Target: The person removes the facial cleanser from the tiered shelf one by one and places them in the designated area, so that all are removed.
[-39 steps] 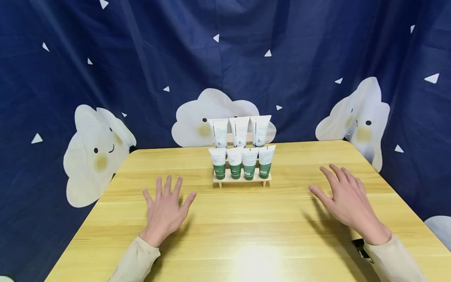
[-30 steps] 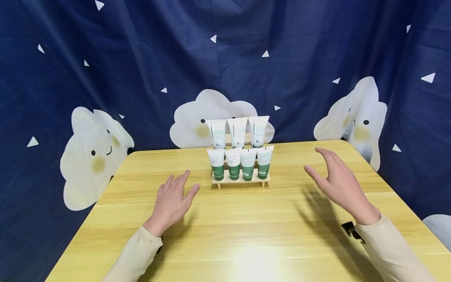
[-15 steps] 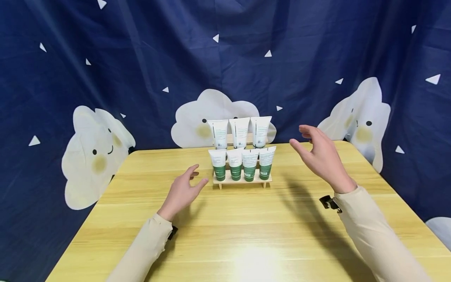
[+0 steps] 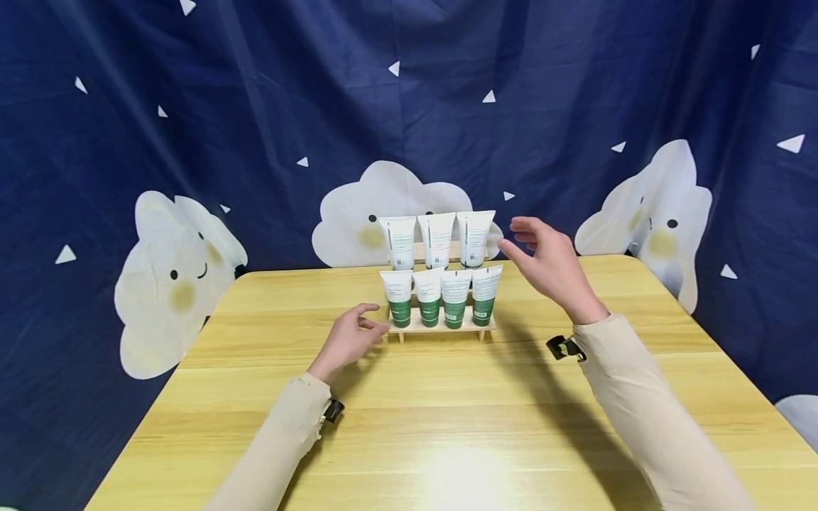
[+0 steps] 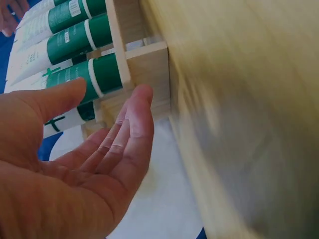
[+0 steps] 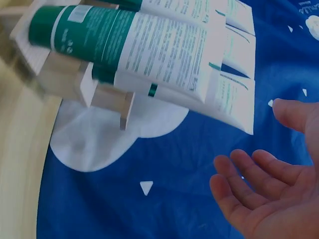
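A small two-step wooden rack (image 4: 488,324) stands toward the back of the table. On its front step is a row of several white squeeze tubes (image 4: 429,287) with green lower parts; three taller white tubes (image 4: 437,238) fill the step behind. My left hand (image 4: 350,341) is just left of the rack, fingers relaxed, holding nothing. In the left wrist view its fingertips overlap the rack's wooden end (image 5: 149,64). Higher up on the right, my right hand (image 4: 552,266) has its thumb and fingers spread apart beside the tall right-hand tube (image 4: 474,238). In the right wrist view a gap separates its fingers from the tubes (image 6: 164,55).
The light wooden table (image 4: 447,397) carries the rack, and a bright glare lies near its front. Behind and at the sides hangs a dark blue curtain (image 4: 447,121) with cloud and triangle prints. A black strap (image 4: 565,348) shows at the right wrist.
Both hands have moved inward and forward to the rack, the right one also rising. Their spread fingers have relaxed into a loose curve. Rack and tubes stay in place.
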Demonstrator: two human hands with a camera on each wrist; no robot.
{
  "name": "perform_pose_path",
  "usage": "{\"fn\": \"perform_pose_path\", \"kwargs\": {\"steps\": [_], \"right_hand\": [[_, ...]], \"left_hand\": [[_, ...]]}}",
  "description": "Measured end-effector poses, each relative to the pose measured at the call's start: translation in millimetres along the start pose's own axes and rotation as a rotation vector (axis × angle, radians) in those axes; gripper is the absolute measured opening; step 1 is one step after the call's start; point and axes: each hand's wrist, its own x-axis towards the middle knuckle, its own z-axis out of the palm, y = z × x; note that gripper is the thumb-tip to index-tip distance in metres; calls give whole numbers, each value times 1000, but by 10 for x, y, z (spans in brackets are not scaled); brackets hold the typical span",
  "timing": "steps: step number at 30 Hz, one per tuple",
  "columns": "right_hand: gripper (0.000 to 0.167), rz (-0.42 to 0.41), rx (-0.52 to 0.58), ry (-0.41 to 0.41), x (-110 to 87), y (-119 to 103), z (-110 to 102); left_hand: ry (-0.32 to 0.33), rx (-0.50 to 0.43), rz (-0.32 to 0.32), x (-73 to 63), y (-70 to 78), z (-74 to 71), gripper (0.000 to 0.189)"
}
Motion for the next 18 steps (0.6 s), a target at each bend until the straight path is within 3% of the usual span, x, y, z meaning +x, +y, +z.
{"fn": "perform_pose_path", "kwargs": {"steps": [10,18], "right_hand": [[57,110,75,-68,245,27,244],[55,150,130,-101,334,116,387]], "left_hand": [[-3,-21,-57,79,10,105,43],[-21,29,-15,95,-10,155,20]]}}
